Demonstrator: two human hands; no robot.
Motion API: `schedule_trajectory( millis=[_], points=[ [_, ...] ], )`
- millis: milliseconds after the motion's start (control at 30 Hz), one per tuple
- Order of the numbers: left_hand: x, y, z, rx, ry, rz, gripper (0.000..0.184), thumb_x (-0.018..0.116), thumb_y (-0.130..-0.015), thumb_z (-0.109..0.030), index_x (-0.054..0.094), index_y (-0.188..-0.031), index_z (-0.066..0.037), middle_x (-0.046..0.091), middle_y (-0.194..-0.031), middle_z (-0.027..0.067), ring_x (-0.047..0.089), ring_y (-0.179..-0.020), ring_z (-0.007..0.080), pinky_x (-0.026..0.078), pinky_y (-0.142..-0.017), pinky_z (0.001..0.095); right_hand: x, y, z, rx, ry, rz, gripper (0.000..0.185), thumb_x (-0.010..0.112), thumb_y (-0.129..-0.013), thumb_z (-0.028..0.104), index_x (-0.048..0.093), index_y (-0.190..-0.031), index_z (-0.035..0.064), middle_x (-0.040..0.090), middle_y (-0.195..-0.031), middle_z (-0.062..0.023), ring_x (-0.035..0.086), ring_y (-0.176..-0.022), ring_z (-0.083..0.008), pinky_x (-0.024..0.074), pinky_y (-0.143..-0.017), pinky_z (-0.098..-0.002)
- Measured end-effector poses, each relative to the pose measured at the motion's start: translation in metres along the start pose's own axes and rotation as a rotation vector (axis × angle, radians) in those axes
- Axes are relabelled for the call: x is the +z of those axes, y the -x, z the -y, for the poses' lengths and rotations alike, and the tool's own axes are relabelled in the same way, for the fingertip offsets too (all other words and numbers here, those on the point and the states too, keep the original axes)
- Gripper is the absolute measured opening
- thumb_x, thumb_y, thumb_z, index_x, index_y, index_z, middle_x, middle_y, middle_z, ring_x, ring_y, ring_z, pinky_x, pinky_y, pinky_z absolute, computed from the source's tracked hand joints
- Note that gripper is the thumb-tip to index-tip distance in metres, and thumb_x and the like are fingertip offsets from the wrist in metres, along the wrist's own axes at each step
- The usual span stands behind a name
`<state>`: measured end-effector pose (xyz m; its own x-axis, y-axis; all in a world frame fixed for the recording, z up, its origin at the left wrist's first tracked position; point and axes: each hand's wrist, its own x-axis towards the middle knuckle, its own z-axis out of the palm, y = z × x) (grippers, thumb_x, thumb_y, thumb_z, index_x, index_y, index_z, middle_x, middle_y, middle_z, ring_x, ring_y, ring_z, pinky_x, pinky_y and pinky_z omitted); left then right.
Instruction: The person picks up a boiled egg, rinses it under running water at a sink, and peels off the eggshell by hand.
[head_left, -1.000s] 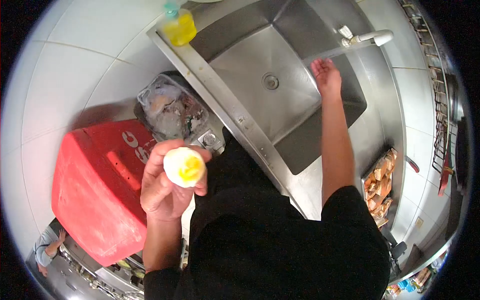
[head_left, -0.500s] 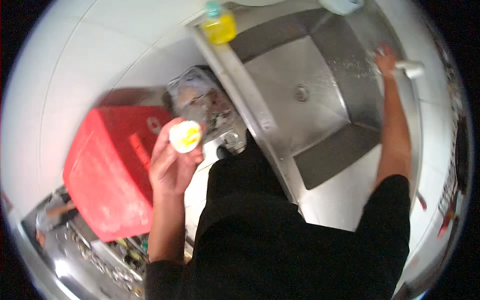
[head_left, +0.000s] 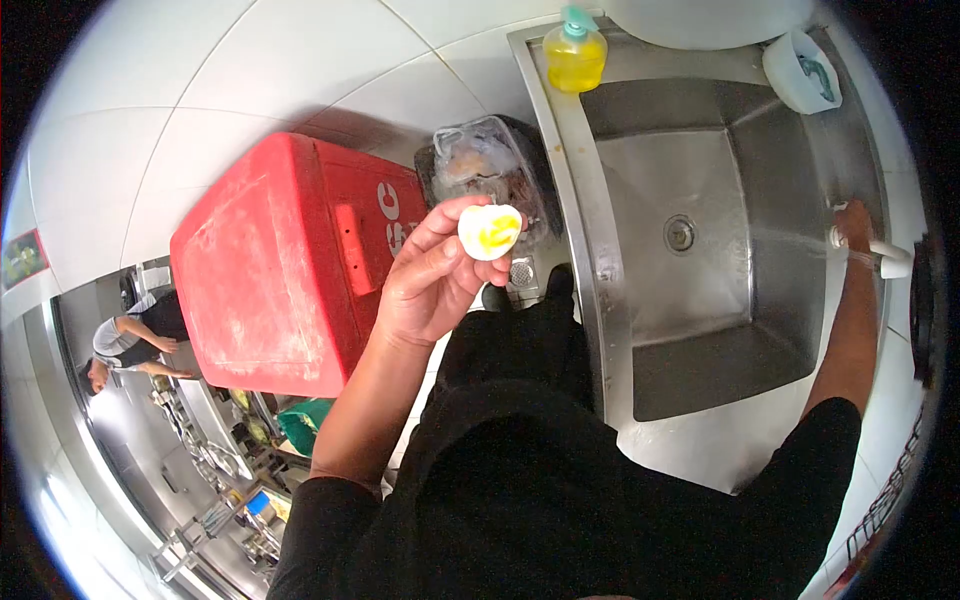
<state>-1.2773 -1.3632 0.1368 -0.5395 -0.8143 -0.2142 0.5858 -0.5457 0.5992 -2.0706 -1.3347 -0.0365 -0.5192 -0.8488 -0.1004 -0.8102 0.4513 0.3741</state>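
Note:
My left hand (head_left: 435,265) is raised in front of my body, between the red bin and the sink. Its thumb and fingers are closed around what looks like a halved boiled egg (head_left: 490,232), white with a patchy yellow middle facing up. My right hand (head_left: 854,226) reaches to the far right, over the sink's edge, with its fingers curled at the tap (head_left: 893,262). A thin stream of water (head_left: 790,238) appears to run from there into the steel sink (head_left: 690,290). The exact finger grip on the tap is small and partly hidden.
A pump bottle of yellow soap (head_left: 576,60) stands at the sink's back corner, and a white tub (head_left: 803,72) at the far right corner. A large red bin (head_left: 260,280) and a bag-lined black bin (head_left: 480,160) are on the left. Another person (head_left: 145,335) is farther off.
My view has turned, so the sink and bins sit farther right. The egg remains in my left hand, now nearer the black bin in view. My right hand stays at the tap.

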Motion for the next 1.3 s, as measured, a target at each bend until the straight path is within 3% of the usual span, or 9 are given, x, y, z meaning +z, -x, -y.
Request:
schedule_trajectory(
  millis=[167, 233, 367, 400, 433, 500, 633, 800, 1300],
  points=[
    [-0.002, -0.006, 0.006, 0.011, 0.043, -0.019, 0.046, 0.063, -0.088, -0.017, 0.049, -0.130, -0.002, 0.053, -0.124, 0.0250, 0.058, -0.088, 0.0245, 0.054, -0.077, 0.0320, -0.048, 0.059, 0.068, 0.258, -0.102, -0.229, 0.034, 0.061, -0.083, 0.021, 0.058, -0.107, -0.0038, 0.065, -0.104, -0.0278, 0.064, -0.097, -0.0416, 0.0511, -0.085, -0.0479],
    [-0.003, -0.008, 0.006, 0.022, 0.049, -0.019, 0.046, 0.063, -0.088, -0.016, 0.049, -0.130, -0.003, 0.053, -0.124, 0.0234, 0.057, -0.089, 0.0242, 0.054, -0.077, 0.0322, -0.023, 0.050, 0.070, 0.217, -0.249, -0.281, 0.035, 0.062, -0.083, 0.024, 0.060, -0.107, -0.0018, 0.066, -0.101, -0.0267, 0.065, -0.093, -0.0414, 0.0516, -0.082, -0.0471],
    [-0.017, -0.018, -0.002, 0.043, 0.111, -0.006, 0.042, 0.059, -0.092, -0.014, 0.048, -0.130, -0.003, 0.058, -0.119, 0.0176, 0.061, -0.093, 0.0256, 0.055, -0.082, 0.0350, -0.053, 0.119, 0.191, 0.037, -0.530, -0.229, 0.035, 0.064, -0.086, 0.026, 0.064, -0.112, 0.0027, 0.069, -0.096, -0.0207, 0.067, -0.088, -0.0369, 0.0512, -0.076, -0.0451],
    [-0.022, -0.023, -0.005, 0.045, 0.133, 0.001, 0.040, 0.057, -0.093, -0.013, 0.048, -0.130, -0.002, 0.060, -0.117, 0.0155, 0.064, -0.095, 0.0264, 0.056, -0.084, 0.0364, -0.043, 0.139, 0.233, -0.077, -0.831, -0.142, 0.026, 0.064, -0.087, 0.022, 0.067, -0.104, 0.0024, 0.070, -0.092, -0.0170, 0.068, -0.083, -0.0302, 0.0521, -0.073, -0.0407],
    [-0.026, -0.027, -0.010, 0.043, 0.133, -0.010, 0.039, 0.056, -0.093, -0.012, 0.048, -0.130, -0.002, 0.060, -0.117, 0.0152, 0.064, -0.096, 0.0265, 0.056, -0.085, 0.0366, -0.057, 0.166, 0.280, 0.015, -1.008, 0.046, 0.023, 0.064, -0.087, 0.021, 0.068, -0.100, 0.0027, 0.070, -0.089, -0.0131, 0.068, -0.081, -0.0230, 0.0518, -0.073, -0.0347],
    [-0.028, -0.032, -0.021, 0.037, 0.133, -0.027, 0.037, 0.055, -0.094, -0.010, 0.048, -0.130, -0.002, 0.061, -0.116, 0.0146, 0.064, -0.097, 0.0266, 0.055, -0.086, 0.0370, -0.101, 0.218, 0.361, -0.075, -1.136, -0.197, 0.020, 0.068, -0.085, 0.017, 0.069, -0.101, 0.0042, 0.069, -0.084, -0.0074, 0.063, -0.072, -0.0161, 0.0500, -0.070, -0.0291],
    [-0.019, -0.013, -0.018, 0.096, 0.117, -0.042, 0.036, 0.054, -0.093, -0.006, 0.049, -0.129, -0.004, 0.061, -0.117, 0.0147, 0.064, -0.101, 0.0271, 0.055, -0.090, 0.0388, -0.238, 0.309, 0.428, -0.122, -1.789, 0.027, 0.015, 0.065, -0.090, 0.014, 0.069, -0.098, 0.0017, 0.064, -0.082, 0.0028, 0.056, -0.072, -0.0035, 0.0456, -0.063, -0.0204],
    [-0.025, 0.006, -0.027, 0.156, 0.134, -0.058, 0.036, 0.055, -0.093, -0.005, 0.050, -0.128, -0.004, 0.061, -0.118, 0.0140, 0.064, -0.102, 0.0265, 0.054, -0.091, 0.0389, -0.328, 0.349, 0.488, -0.503, -2.129, 0.075, 0.013, 0.069, -0.084, 0.000, 0.068, -0.096, -0.0016, 0.065, -0.083, -0.0030, 0.060, -0.075, -0.0056, 0.0475, -0.064, -0.0198],
    [-0.052, 0.075, -0.044, 0.421, 0.097, -0.169, 0.034, 0.055, -0.092, -0.002, 0.048, -0.125, -0.003, 0.057, -0.124, 0.0119, 0.061, -0.107, 0.0249, 0.051, -0.095, 0.0389, -0.384, 0.403, 0.550, -0.556, -2.138, 0.169, 0.008, 0.069, -0.082, 0.001, 0.069, -0.089, -0.0034, 0.069, -0.080, -0.0059, 0.062, -0.070, -0.0066, 0.0496, -0.063, -0.0220]
  ],
)
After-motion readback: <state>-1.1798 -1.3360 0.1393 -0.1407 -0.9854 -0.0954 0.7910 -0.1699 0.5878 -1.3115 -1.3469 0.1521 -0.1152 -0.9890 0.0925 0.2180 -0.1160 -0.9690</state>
